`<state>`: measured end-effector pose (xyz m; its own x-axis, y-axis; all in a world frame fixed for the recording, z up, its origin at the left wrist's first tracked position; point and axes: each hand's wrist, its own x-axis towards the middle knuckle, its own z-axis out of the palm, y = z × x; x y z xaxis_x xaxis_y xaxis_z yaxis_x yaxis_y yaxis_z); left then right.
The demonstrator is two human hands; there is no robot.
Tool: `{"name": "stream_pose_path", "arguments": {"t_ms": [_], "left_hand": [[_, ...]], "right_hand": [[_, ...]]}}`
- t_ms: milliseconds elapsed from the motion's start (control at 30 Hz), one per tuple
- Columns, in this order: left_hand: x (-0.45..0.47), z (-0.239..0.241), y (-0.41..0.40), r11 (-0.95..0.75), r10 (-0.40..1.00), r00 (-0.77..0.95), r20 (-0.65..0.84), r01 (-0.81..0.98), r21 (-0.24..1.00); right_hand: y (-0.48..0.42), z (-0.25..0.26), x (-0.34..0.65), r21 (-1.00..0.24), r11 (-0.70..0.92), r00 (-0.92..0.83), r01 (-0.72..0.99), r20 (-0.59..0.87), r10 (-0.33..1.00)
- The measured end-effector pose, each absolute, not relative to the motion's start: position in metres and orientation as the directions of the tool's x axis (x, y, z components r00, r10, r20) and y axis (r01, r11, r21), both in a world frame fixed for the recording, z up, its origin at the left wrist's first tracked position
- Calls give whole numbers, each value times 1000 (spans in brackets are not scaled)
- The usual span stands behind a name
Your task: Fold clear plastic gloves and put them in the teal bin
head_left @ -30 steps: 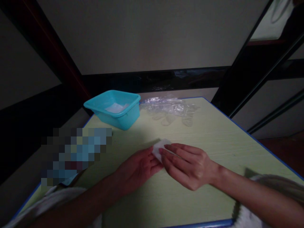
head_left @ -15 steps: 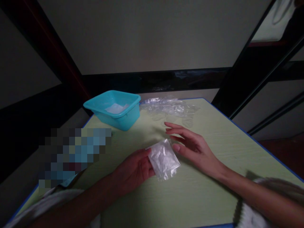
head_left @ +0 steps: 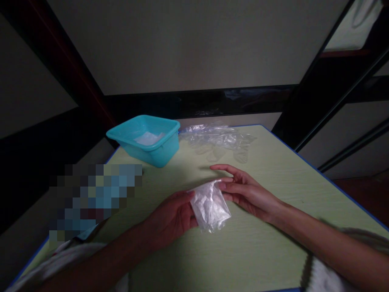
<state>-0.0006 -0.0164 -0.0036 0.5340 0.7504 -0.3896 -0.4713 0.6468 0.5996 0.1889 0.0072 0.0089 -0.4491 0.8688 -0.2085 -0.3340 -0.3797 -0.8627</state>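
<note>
My left hand [head_left: 174, 217] grips a small, square, folded clear plastic packet [head_left: 211, 207] by its left edge, thumb on top and fingers underneath. At the packet's upper right corner, the thumb and a finger of my right hand [head_left: 247, 192] pinch the film, while its index finger stretches out above. The packet is crinkled and shiny, held over the table. Beyond my hands, thin clear plastic gloves [head_left: 220, 140] lie spread in a loose heap, with finger shapes toward me.
A turquoise plastic basin [head_left: 164, 152] stands at the back left of the pale green table [head_left: 261, 251], with folded whitish plastic [head_left: 148, 138] inside. A blurred-out flat object [head_left: 100, 198] lies at the left. A wall rises behind the table's blue edge.
My right hand has lowered slightly and closed its thumb and finger on the packet's upper right corner, which now bends up. My left hand has kept its hold.
</note>
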Motion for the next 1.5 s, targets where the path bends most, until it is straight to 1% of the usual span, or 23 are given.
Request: {"name": "stream_pose_path", "arguments": {"t_ms": [167, 267, 433, 500, 567, 667, 800, 967, 1133, 1267, 1500], "left_hand": [[-2, -6, -17, 639, 754, 534, -382, -462, 615], [-2, -7, -17, 636, 753, 540, -377, -451, 626], [-2, -7, -16, 633, 746, 572, -341, -447, 632], [-2, -7, -16, 631, 747, 576, -332, -456, 628], [-3, -8, -16, 635, 747, 576, -333, -467, 616], [-3, -6, -16, 639, 751, 561, -349, -484, 598], [-2, -4, -17, 633, 761, 530, -374, -477, 610], [-1, -3, -16, 623, 768, 517, -378, -470, 625], [-1, -3, -17, 633, 762, 521, -385, -472, 613], [-1, -2, -18, 644, 749, 539, -385, -457, 614], [-2, -3, -15, 623, 758, 568, -322, -483, 616]], "right_hand": [[10, 12, 191, -866, -356, -427, -352, -190, 884], [9, 12, 191, -854, -388, -486, -347, -190, 853], [8, 6, 193, -804, -495, -594, -329, -231, 771], [8, 4, 194, -797, -509, -643, -324, -209, 737], [7, 3, 194, -809, -482, -679, -335, -147, 719], [4, 5, 194, -849, -400, -691, -344, -59, 720], [4, 5, 194, -907, -291, -699, -303, 3, 715], [6, 3, 194, -945, -246, -742, -217, -4, 671], [7, 6, 194, -950, -242, -758, -197, -9, 652], [8, 5, 195, -959, -225, -756, -175, -15, 654], [10, 1, 196, -974, -171, -713, -149, -14, 701]]}}
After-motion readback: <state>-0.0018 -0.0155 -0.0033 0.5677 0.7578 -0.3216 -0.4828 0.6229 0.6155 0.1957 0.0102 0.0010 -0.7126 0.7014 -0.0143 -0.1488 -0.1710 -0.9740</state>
